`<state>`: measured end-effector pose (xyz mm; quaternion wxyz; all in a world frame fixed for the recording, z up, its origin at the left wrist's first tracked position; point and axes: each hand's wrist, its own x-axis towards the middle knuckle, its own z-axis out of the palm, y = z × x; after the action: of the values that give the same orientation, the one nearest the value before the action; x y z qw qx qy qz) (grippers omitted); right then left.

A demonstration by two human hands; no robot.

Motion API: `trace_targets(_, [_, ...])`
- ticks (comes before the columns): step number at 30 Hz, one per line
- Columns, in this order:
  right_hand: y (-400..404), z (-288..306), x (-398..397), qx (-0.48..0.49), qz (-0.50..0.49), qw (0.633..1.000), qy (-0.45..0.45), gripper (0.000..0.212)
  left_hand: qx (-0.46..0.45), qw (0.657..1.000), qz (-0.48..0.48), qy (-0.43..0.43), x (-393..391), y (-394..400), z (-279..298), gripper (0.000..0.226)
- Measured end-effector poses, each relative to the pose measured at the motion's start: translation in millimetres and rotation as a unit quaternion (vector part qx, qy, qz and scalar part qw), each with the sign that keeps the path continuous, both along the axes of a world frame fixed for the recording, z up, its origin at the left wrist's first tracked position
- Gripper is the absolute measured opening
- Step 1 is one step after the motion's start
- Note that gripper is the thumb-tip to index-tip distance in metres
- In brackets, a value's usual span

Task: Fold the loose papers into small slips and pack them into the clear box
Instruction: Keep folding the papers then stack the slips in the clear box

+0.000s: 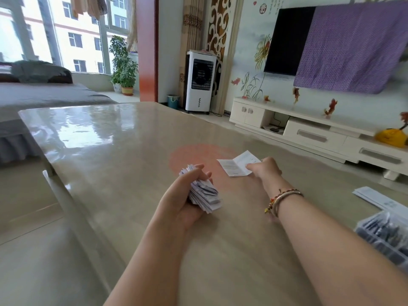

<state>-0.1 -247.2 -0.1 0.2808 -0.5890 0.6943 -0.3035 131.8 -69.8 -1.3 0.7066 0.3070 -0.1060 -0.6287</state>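
My left hand (pixel 187 195) is closed around a thick bundle of folded paper slips (pixel 205 195), held just above the table near its middle. My right hand (pixel 263 170) pinches the near edge of a loose white printed paper (pixel 236 164), which has a crease down its middle and lies partly lifted off the table. The clear box (pixel 385 235) sits at the right edge, blurred, with dark contents inside. More flat papers (pixel 375 197) lie just beyond the box.
The glossy beige table (pixel 121 151) stretches far and left. A white TV cabinet (pixel 309 129) stands on the floor to the right, an air cooler (pixel 199 82) behind the table, and a grey bed (pixel 44 96) to the left.
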Motion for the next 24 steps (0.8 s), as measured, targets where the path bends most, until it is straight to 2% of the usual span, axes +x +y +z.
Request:
trace_targets(2, [-4.7,-1.6,2.8,-0.036,0.011,0.999,-0.038,0.027,-0.009,1.000,0.005,-0.011,1.5,-0.8,0.4,0.022])
trace_targets(4, [6.0,9.6,4.9,-0.049,0.017,0.987,-0.152,0.010,-0.012,1.000,0.015,-0.019,-0.2,-0.5,2.7,0.018])
trace_targets(6, [28.1,25.9,-0.9,-0.017,0.048,0.960,-0.276,0.005,-0.003,0.998,0.034,-0.047,-6.0,-2.0,5.8,0.024])
trace_targets(7, [44.1,35.4,-5.9,-0.008,0.083,0.950,-0.302,0.006,-0.001,0.997,0.045,-0.061,-9.8,-1.9,8.2,0.027])
trace_targets(9, [83.9,52.5,-20.6,-0.042,0.160,0.951,-0.261,0.007,-0.019,0.995,0.051,-0.080,-19.7,0.1,13.8,0.034])
trace_targets(11, [120.4,57.8,-36.7,-0.156,0.220,0.953,-0.138,0.013,-0.061,0.992,0.020,-0.112,-30.7,6.8,20.6,0.051])
trace_targets(13, [152.7,55.2,-57.2,-0.287,0.245,0.926,0.000,0.013,-0.103,0.984,-0.031,-0.145,-46.8,18.5,27.7,0.073])
trace_targets(15, [180.7,51.6,-79.9,-0.357,0.275,0.889,0.077,0.010,-0.131,0.974,-0.076,-0.169,-67.6,30.8,29.4,0.074])
trace_targets(16, [191.0,49.8,-89.5,-0.372,0.297,0.876,0.083,0.012,-0.138,0.971,-0.091,-0.173,-77.5,37.1,29.6,0.069])
trace_targets(18, [207.6,47.1,-108.1,-0.369,0.333,0.867,0.038,0.017,-0.127,0.972,-0.116,-0.162,-97.2,50.4,30.7,0.063])
trace_targets(20, [223.4,47.1,-129.0,-0.319,0.362,0.876,0.001,0.024,-0.108,0.974,-0.134,-0.146,-113.8,62.5,32.8,0.052])
trace_targets(22, [232.6,45.3,-149.8,-0.248,0.401,0.881,0.033,0.039,-0.093,0.972,-0.142,-0.162,-122.9,70.2,36.5,0.041])
trace_targets(24, [240.4,40.7,-173.9,-0.216,0.407,0.881,0.108,0.057,-0.095,0.956,-0.156,-0.229,-133.1,79.5,40.5,0.030])
